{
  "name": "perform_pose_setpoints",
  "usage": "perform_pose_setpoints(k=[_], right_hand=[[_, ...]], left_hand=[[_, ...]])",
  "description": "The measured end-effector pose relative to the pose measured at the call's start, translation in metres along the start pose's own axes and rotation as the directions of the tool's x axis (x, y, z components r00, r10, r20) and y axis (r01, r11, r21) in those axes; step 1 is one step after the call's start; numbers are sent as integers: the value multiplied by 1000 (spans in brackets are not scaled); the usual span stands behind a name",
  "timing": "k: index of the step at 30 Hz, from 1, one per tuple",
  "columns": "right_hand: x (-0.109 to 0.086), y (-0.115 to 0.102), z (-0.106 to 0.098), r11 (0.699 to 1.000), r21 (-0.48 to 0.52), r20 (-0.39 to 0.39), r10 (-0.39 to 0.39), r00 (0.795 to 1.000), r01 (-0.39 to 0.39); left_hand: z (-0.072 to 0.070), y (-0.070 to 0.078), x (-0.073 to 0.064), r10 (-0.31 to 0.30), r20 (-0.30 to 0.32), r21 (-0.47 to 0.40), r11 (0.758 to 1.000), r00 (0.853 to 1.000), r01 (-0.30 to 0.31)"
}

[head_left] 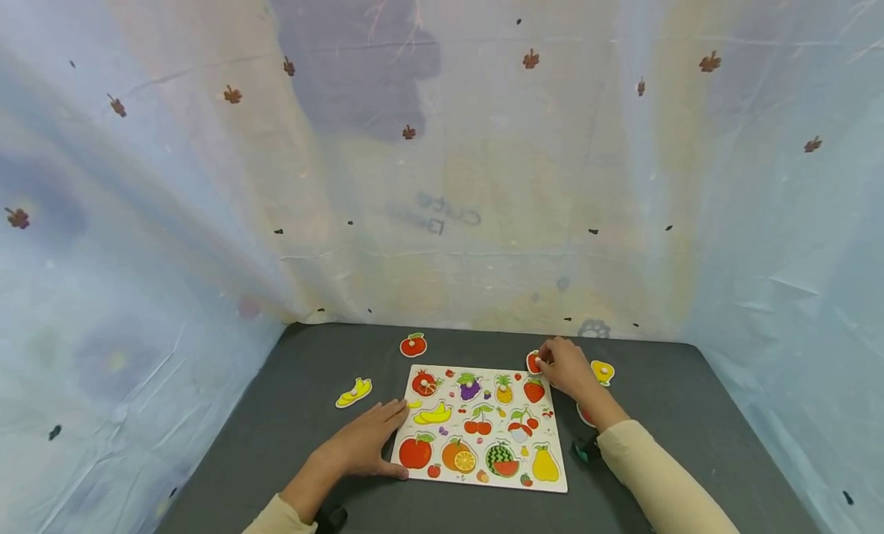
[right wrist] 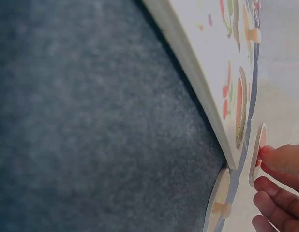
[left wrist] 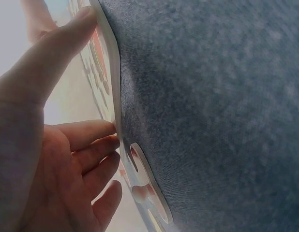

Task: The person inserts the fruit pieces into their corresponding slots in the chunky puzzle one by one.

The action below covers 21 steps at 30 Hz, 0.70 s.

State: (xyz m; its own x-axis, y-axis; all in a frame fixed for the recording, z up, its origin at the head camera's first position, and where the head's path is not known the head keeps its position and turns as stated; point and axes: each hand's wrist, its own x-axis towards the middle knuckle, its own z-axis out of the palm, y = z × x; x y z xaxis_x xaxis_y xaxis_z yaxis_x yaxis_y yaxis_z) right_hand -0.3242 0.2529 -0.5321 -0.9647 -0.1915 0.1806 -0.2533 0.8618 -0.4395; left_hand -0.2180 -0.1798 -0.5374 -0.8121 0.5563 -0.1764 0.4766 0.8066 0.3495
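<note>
A flat yellow banana-shaped puzzle piece (head_left: 354, 393) lies left of the white rectangular fruit-printed board (head_left: 456, 479), whose left edge the left hand (head_left: 369, 440) touches, thumb spread well away from its fingers. At the far right corner, the right hand (head_left: 566, 367), nearer of the 2, pinches a flat red puzzle piece (head_left: 531, 362), which is left of its palm and just beyond the board's red strawberry picture (head_left: 534, 390), long axis unclear
</note>
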Motion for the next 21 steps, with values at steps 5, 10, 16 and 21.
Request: perform_pose_setpoints(k=[5, 10, 16, 21], right_hand=[[-7, -2, 0, 1000, 0, -4, -20, 1000, 20], [-13, -3, -1, 999, -22, -9, -24, 1000, 24], [-21, -5, -1, 998, -34, -14, -46, 999, 46], [-28, -10, 0, 997, -35, -25, -63, 998, 62]], left_hand=[[0, -1, -1, 5, -1, -9, 1000, 1000, -5], [0, 0, -2, 3, 0, -9, 1000, 1000, -3], [-3, 3, -5, 11, 0, -14, 1000, 1000, -11], [-3, 2, -4, 10, -3, -19, 1000, 1000, -10]])
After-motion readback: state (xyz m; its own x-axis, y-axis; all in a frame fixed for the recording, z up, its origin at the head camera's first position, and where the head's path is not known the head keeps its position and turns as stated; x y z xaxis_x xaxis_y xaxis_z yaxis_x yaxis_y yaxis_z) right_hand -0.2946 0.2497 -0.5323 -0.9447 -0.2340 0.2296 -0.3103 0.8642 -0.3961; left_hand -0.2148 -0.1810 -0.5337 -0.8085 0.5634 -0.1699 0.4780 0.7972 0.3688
